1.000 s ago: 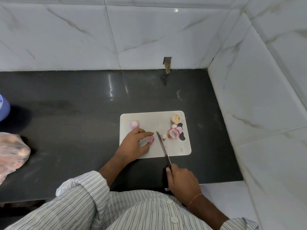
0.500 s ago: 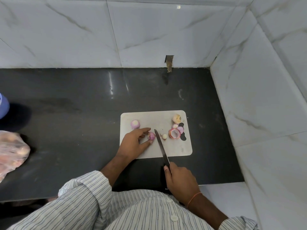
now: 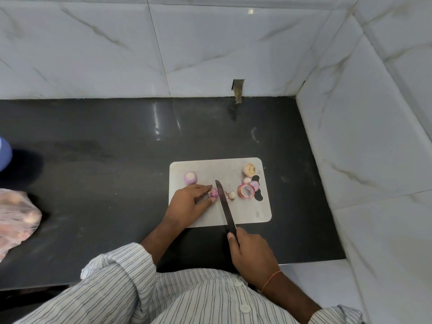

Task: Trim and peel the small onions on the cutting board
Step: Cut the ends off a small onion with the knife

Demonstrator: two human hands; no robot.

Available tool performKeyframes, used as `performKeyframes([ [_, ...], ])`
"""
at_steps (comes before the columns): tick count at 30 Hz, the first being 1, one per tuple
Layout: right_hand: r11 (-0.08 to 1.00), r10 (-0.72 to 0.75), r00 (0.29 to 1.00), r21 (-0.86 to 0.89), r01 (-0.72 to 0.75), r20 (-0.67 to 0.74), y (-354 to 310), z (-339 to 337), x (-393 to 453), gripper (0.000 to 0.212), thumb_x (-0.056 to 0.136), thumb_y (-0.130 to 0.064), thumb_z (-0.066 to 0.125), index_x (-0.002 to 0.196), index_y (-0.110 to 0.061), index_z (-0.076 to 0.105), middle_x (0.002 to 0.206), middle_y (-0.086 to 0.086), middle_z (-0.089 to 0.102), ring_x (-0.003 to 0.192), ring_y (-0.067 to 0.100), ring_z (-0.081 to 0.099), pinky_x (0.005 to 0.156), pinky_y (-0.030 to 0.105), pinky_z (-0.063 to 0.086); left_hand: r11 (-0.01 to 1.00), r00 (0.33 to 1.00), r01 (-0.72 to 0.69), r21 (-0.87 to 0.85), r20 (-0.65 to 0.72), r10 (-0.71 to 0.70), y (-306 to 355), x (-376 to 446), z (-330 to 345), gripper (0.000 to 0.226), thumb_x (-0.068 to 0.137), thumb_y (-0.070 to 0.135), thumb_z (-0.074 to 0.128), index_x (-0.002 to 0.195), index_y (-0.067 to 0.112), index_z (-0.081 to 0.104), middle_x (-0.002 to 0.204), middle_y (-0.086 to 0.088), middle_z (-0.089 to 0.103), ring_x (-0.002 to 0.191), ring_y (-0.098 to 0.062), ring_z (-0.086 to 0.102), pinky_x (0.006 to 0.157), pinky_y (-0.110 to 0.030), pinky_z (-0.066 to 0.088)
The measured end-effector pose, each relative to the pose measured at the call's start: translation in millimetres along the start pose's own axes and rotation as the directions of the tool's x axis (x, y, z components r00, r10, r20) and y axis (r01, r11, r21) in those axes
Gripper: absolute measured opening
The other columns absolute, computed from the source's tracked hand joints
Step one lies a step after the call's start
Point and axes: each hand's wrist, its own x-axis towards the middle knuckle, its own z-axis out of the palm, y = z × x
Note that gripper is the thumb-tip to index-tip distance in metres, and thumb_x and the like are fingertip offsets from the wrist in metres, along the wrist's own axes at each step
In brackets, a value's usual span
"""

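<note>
At the bottom of the frame we saw a white shirt with thin dark stripes [image 3: 163, 298] and its rolled-up sleeves. Just above it, right of centre, the right hand [image 3: 251, 252] was curled round the dark handle of a long steel-bladed kitchen knife [image 3: 224, 204], thumb lying along the handle; a thin orange thread circled that wrist. The blade ran up and slightly left across the near edge of the white rectangular plastic cutting board [image 3: 252, 213], its tip touching the right side of a small purple onion [image 3: 213, 193]. The left hand [image 3: 187, 204], at the board's left edge, pinched that onion between forefinger and thumb. A peeled pale purple onion [image 3: 190, 177] sat just above the left hand. Right of the blade lay a tiny white trimmed piece [image 3: 232, 195], then a heap of pink onion skins [image 3: 247, 189] beside the board's handle slot, and a tan unpeeled onion [image 3: 249, 170] near the upper right corner. The board rested on a dark grey stone counter [image 3: 105, 148]. At the left edge we saw a clear plastic bag [image 3: 16, 218] holding more onions.
</note>
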Motion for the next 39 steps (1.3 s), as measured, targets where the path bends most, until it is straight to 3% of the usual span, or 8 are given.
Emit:
performKeyframes([
  [6, 1.0, 0.004, 1.0, -0.008, -0.004, 0.005, -2.4, -2.8, 1.0, 0.037, 0.111, -0.048, 0.034, 0.111, -0.023, 0.061, 0.088, -0.006, 0.068, 0.078, 0.013, 0.067, 0.071, 0.028, 0.054, 1.0, 1.0, -0.016, -0.011, -0.001, 0.016, -4.3, -0.2, 2.5, 0.039, 0.096, 0.04, 0.079, 0.132, 0.025, 0.077, 0.128, 0.014, 0.074, 0.116, -0.002, 0.067, 0.106, -0.025, 0.054],
  [15, 0.998, 0.005, 1.0, -0.059, -0.005, 0.009, -14.7, -10.4, 18.2, 0.037, 0.111, -0.044, 0.033, 0.102, -0.019, 0.059, 0.091, 0.003, 0.07, 0.079, 0.02, 0.065, 0.074, 0.04, 0.056, 0.998, 0.999, -0.033, -0.05, -0.023, 0.032, -5.1, 0.9, 8.7, 0.038, 0.09, 0.033, 0.086, 0.126, 0.023, 0.081, 0.12, 0.014, 0.075, 0.112, -0.003, 0.069, 0.104, -0.017, 0.052],
  [19, 0.999, -0.009, 1.0, -0.053, 0.01, 0.019, -24.5, -12.7, 35.3, 0.03, 0.111, -0.041, 0.035, 0.093, -0.021, 0.049, 0.094, 0.008, 0.071, 0.074, 0.02, 0.057, 0.068, 0.035, 0.044, 0.998, 0.998, -0.043, -0.054, -0.05, 0.04, -9.3, -0.3, 7.4, 0.038, 0.09, 0.033, 0.086, 0.126, 0.022, 0.081, 0.12, 0.014, 0.076, 0.112, -0.001, 0.069, 0.104, -0.014, 0.051],
  [26, 0.998, -0.02, 0.994, -0.065, 0.027, 0.104, -16.2, -2.3, 8.1, 0.037, 0.112, -0.044, 0.032, 0.109, -0.019, 0.06, 0.091, 0.001, 0.069, 0.08, 0.018, 0.065, 0.072, 0.033, 0.052, 0.995, 0.994, -0.053, -0.084, -0.104, 0.045, -25.2, -9.2, 4.8, 0.035, 0.093, 0.031, 0.084, 0.126, 0.022, 0.08, 0.124, 0.014, 0.076, 0.118, -0.002, 0.067, 0.107, -0.018, 0.05],
  [30, 0.997, -0.005, 0.996, -0.074, 0.012, 0.087, -20.3, 3.7, 15.8, 0.038, 0.112, -0.043, 0.031, 0.109, -0.018, 0.059, 0.095, 0.005, 0.071, 0.084, 0.024, 0.068, 0.076, 0.042, 0.056, 0.993, 0.993, -0.035, -0.109, -0.116, 0.022, -27.7, -9.2, 6.2, 0.033, 0.09, 0.027, 0.086, 0.123, 0.023, 0.081, 0.122, 0.015, 0.076, 0.119, 0.0, 0.067, 0.107, -0.017, 0.049],
  [35, 0.99, -0.003, 0.997, -0.138, 0.015, 0.081, -26.4, 10.4, 24.0, 0.035, 0.112, -0.04, 0.031, 0.11, -0.015, 0.057, 0.099, 0.009, 0.073, 0.087, 0.029, 0.07, 0.068, 0.036, 0.043, 0.986, 0.993, -0.03, -0.162, -0.121, 0.01, -26.4, -10.4, 5.9, 0.029, 0.089, 0.021, 0.088, 0.116, 0.025, 0.079, 0.118, 0.023, 0.073, 0.118, -0.001, 0.067, 0.105, -0.016, 0.05],
  [39, 0.985, 0.033, 0.989, -0.172, -0.007, 0.147, -15.9, 11.5, 5.4, 0.035, 0.113, -0.039, 0.029, 0.113, -0.016, 0.055, 0.102, 0.008, 0.074, 0.091, 0.031, 0.072, 0.068, 0.035, 0.042, 0.984, 0.995, -0.031, -0.177, -0.095, 0.014, -27.5, -11.1, 5.9, 0.028, 0.091, 0.019, 0.084, 0.117, 0.025, 0.075, 0.117, 0.022, 0.072, 0.119, -0.008, 0.068, 0.105, -0.021, 0.052],
])
